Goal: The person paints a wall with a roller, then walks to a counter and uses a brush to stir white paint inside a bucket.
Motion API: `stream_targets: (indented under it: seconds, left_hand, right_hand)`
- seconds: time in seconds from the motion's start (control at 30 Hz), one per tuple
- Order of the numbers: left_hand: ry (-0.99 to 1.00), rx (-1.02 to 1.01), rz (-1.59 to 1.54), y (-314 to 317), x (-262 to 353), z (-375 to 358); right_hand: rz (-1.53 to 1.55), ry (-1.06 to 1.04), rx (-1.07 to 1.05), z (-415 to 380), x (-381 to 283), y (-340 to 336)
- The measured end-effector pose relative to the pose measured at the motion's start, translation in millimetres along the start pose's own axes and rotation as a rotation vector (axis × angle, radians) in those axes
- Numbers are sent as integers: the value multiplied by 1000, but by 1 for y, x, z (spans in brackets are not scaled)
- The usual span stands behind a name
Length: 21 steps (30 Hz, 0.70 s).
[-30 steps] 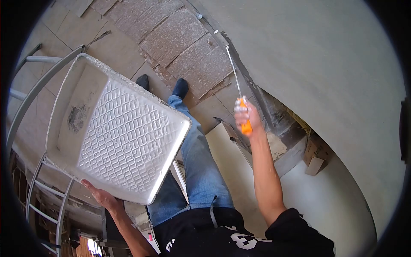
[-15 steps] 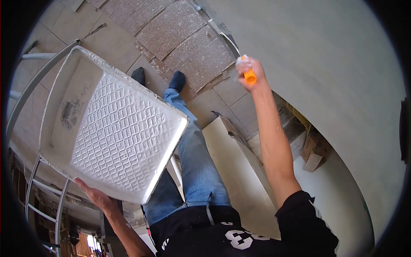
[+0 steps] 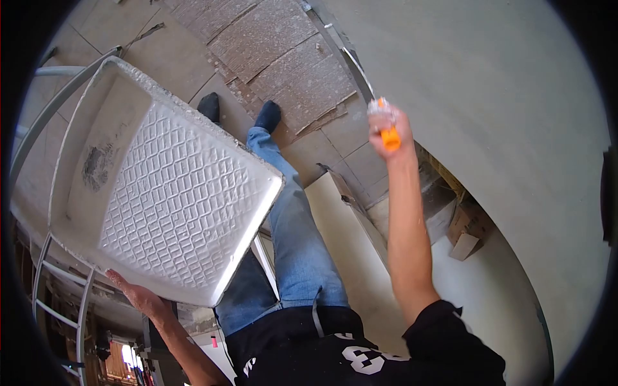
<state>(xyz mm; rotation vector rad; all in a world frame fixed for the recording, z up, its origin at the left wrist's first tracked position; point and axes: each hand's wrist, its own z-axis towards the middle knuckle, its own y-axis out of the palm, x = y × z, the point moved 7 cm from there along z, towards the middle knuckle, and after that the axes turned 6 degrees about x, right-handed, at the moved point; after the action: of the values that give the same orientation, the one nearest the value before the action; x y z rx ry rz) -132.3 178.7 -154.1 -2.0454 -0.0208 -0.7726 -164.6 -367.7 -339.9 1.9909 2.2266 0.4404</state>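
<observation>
A large paint tray [image 3: 90, 212] with a ridged bottom coated in white paint is on the left, its edges crusted. My left hand [image 3: 138, 294] supports it from below at the lower edge; the thumb shows along the rim, and the other fingers are hidden under the tray. My right hand [image 3: 390, 128] is wrapped round the orange handle [image 3: 391, 139] of a small paint roller. Its wire frame [image 3: 358, 69] runs up and left to a narrow white roller head [image 3: 331, 32], close to the edge of the grey wall [image 3: 476, 96].
A metal ladder [image 3: 48, 119] stands at the left, behind the tray. Cardboard sheets [image 3: 293, 71] cover part of the tiled floor [image 3: 174, 58]. Right of my legs is a long pale panel [image 3: 347, 238], with a cardboard box [image 3: 468, 226] farther right.
My right hand has moved down and slightly right with the roller. The tray has shifted slightly left, along with my left hand.
</observation>
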Motion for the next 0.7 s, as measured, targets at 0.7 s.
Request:
stream_targets:
  seconds: [0.7]
  left_hand:
    - [-1, 12, 18, 2, 6, -2]
  right_hand:
    - [-77, -112, -9, 10, -31, 20]
